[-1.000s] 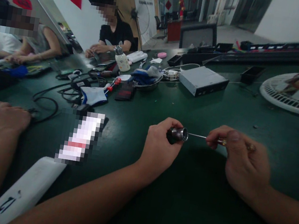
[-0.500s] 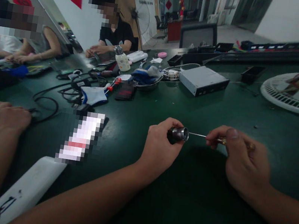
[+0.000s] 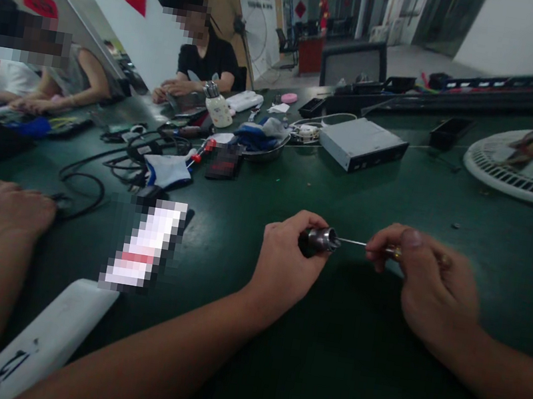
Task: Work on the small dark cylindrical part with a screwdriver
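Observation:
My left hand (image 3: 288, 257) is closed around a short dark metal cylinder (image 3: 321, 238) whose open silvery end faces right. At that mouth a small metallic piece juts out, too small to name. Pinched in my right hand (image 3: 429, 286) is a thin screwdriver (image 3: 353, 241) with a see-through yellowish handle, mostly hidden by the fingers. Its shaft points left and reaches the cylinder's mouth; whether the tip touches the small piece I cannot tell. Both hands are just above the dark green table (image 3: 342, 387).
A lit, blurred-out phone (image 3: 145, 244) and a white elongated case (image 3: 45, 333) lie left of my forearm. Another person's hands (image 3: 16, 210) are at far left. Further back are a silver disc drive (image 3: 362, 142), a white fan grille (image 3: 528, 173), cables (image 3: 97, 183) and cloths (image 3: 267, 133).
A small metallic piece now shows at the cylinder's mouth, which looked round and open before. My right hand and the screwdriver have shifted only slightly; my left hand stays in place.

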Demonstrator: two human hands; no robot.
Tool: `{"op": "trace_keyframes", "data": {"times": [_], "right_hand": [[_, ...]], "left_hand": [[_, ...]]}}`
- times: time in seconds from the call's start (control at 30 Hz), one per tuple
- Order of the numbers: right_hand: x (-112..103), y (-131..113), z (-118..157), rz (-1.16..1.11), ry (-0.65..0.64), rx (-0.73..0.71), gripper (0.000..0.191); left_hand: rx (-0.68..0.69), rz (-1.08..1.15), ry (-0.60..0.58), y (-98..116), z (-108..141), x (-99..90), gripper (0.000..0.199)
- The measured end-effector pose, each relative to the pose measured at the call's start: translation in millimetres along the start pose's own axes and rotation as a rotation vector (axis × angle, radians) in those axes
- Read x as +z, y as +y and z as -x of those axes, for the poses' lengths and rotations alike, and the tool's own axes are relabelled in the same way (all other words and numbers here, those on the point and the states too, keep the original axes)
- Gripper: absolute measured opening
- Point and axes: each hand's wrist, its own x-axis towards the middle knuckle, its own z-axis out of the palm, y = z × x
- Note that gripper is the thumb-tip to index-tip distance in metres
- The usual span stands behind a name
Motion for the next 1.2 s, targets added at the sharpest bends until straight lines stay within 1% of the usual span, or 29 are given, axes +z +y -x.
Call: {"op": "trace_keyframes", "data": {"times": [0.27,0.43,0.6,0.73,0.83,0.93,1.07,1.2], "right_hand": [[0.9,-2.4,-0.4,-0.1,-0.01,-0.012,0.05],[0.7,0.6,0.8,-0.139,0.007,-0.006,0.045],[-0.2,0.9,0.6,-0.073,0.044,0.001,0.042],[0.3,-0.3,-0.6,0.004,0.043,0.043,0.044],[0.6,-1.8,-1.1,-0.008,0.026,0.049,0.047],[0.4,-2.8,-0.8,-0.05,-0.003,0.026,0.05],[-0.1,-1.5,1.0,-0.101,-0.015,-0.023,0.046],[-0.5,-0.5,2.2,-0.03,0.012,-0.013,0.043]], "left_hand": [[-0.004,-0.006,0.003,-0.5,0.0,-0.6,0.025],[-0.003,-0.011,-0.033,0.1,-1.0,-1.0,0.026],[0.024,-0.009,-0.059,2.2,-1.3,-1.2,0.024],[0.006,0.011,-0.024,0.7,-0.6,0.3,0.025],[-0.013,0.022,-0.001,-0.6,0.0,1.1,0.025],[-0.017,0.019,-0.003,0.0,-0.2,0.7,0.024],[0.008,-0.003,-0.056,2.9,-1.5,-0.6,0.025],[0.025,-0.003,-0.049,3.2,-1.7,-0.1,0.024]]}}
